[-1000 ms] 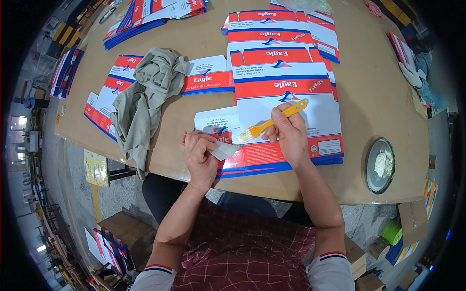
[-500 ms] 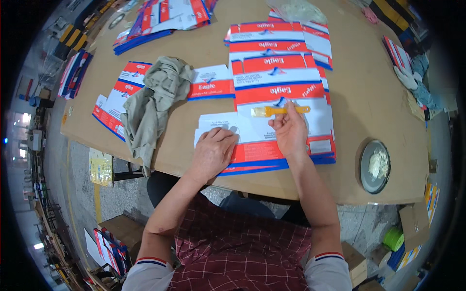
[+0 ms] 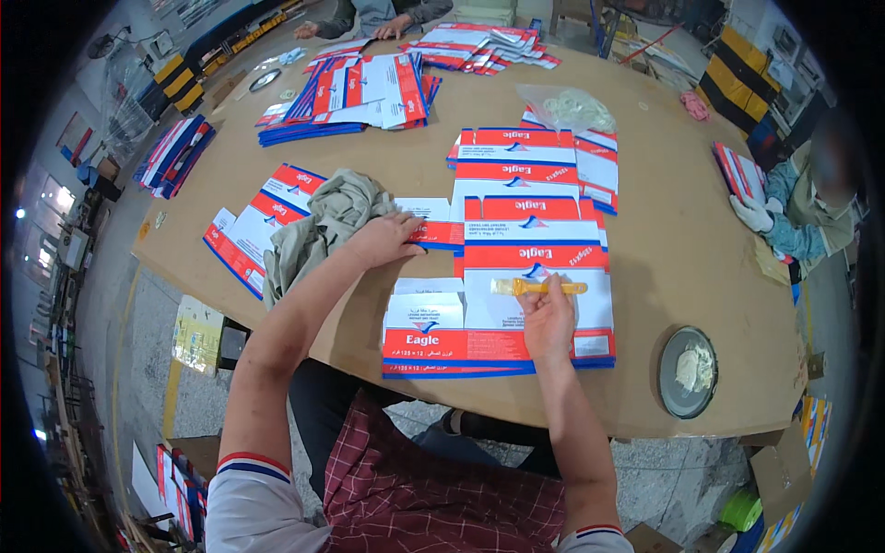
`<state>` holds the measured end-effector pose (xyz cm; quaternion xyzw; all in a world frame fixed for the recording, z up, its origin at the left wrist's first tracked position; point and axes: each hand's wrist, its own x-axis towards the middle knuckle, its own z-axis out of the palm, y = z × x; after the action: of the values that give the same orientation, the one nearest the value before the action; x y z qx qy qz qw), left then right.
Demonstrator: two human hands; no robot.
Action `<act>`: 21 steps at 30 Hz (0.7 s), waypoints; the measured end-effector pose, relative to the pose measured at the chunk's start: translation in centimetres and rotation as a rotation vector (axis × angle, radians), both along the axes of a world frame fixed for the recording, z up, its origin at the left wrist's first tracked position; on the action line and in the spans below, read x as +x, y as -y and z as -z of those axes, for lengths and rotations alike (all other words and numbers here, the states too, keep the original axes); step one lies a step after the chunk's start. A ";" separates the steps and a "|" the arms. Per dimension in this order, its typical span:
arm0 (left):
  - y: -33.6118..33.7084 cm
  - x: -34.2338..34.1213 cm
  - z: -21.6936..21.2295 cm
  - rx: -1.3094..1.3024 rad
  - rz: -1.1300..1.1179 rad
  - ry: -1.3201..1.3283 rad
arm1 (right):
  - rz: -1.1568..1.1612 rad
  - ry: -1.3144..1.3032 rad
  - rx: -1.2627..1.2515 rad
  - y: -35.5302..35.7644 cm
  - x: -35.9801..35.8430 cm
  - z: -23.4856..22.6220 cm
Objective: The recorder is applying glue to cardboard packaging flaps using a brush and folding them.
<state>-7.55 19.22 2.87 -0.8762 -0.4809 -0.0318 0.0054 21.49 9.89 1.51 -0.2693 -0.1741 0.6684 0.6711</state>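
My right hand [image 3: 550, 324] grips a yellow-handled brush [image 3: 564, 288], whose pale bristles point left. The brush is over a stack of flat red, white and blue cartons [image 3: 493, 318] at the table's near edge. My left hand [image 3: 387, 240] reaches forward with its fingers stretched out. It is beside a crumpled grey-green cloth [image 3: 323, 217] and its fingertips are at another flat carton [image 3: 442, 235]; whether they touch it I cannot tell. To the right lies a round dark dish [image 3: 671, 392] with white paste [image 3: 693, 369] in it.
More flat cartons [image 3: 369, 88] are piled toward the back of the brown-covered table [image 3: 645, 267]. A clear plastic bag [image 3: 572, 109] holds pale stuff. One person with white gloves [image 3: 754, 214] handles cartons at the right; another person's hand [image 3: 395, 26] shows at the far edge.
My left hand has left the near cartons and moved forward and left, beside the cloth. The brush stays in my right hand. The view has tilted up, showing a person at the far edge.
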 end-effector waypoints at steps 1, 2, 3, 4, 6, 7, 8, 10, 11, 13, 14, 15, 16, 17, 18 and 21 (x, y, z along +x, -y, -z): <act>0.1 0.0 0.3 0.023 0.019 -0.088 | 0.015 0.001 -0.026 0.3 0.2 0.3; 0.0 -0.5 0.6 0.338 0.178 -0.089 | -0.002 -0.014 -0.003 0.4 0.1 0.3; -0.5 -1.0 0.8 0.364 0.154 -0.098 | -0.026 -0.017 0.025 0.8 0.3 0.5; -1.2 -0.3 0.4 0.272 0.097 -0.146 | 0.012 -0.044 0.014 1.0 0.7 0.9; -2.5 1.0 -0.8 0.191 0.028 -0.184 | 0.042 -0.064 0.016 1.5 1.9 2.1; -3.3 1.3 -1.9 0.260 -0.067 -0.061 | 0.030 -0.085 0.087 1.6 2.8 3.1; -4.1 1.0 -2.7 0.327 -0.163 0.063 | 0.017 -0.105 0.153 1.7 3.1 3.3; -5.5 -0.2 -3.7 0.507 -0.220 0.116 | 0.099 -0.163 0.116 0.6 2.9 3.3; -5.8 -0.4 -4.4 0.545 -0.307 0.136 | 0.217 -0.217 0.057 0.7 3.1 3.3; -4.2 2.1 -7.1 0.588 -0.345 0.415 | 0.158 -0.214 0.274 0.0 4.7 3.7; -3.0 2.7 -8.5 0.655 -0.371 0.439 | 0.188 -0.227 0.271 -0.4 5.3 4.0; -1.1 2.5 -9.7 0.788 -0.325 0.462 | 0.217 -0.298 0.255 0.1 4.1 1.4; 2.1 4.1 -11.5 0.732 -0.357 0.472 | 0.249 -0.338 0.216 1.2 4.3 -0.9; 4.2 4.2 -11.5 0.725 -0.361 0.480 | 0.264 -0.385 0.191 2.0 4.3 -3.1; 6.0 4.1 -11.3 0.675 -0.303 0.317 | 0.218 -0.350 0.412 2.9 5.3 -4.4; 12.5 6.7 -9.2 0.536 -0.018 0.066 | 0.037 -0.340 0.802 7.5 7.6 -9.4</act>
<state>-0.85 6.73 12.10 -0.8377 -0.4631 -0.1866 0.2215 29.08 2.39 10.88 0.1238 -0.3023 0.5707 0.7534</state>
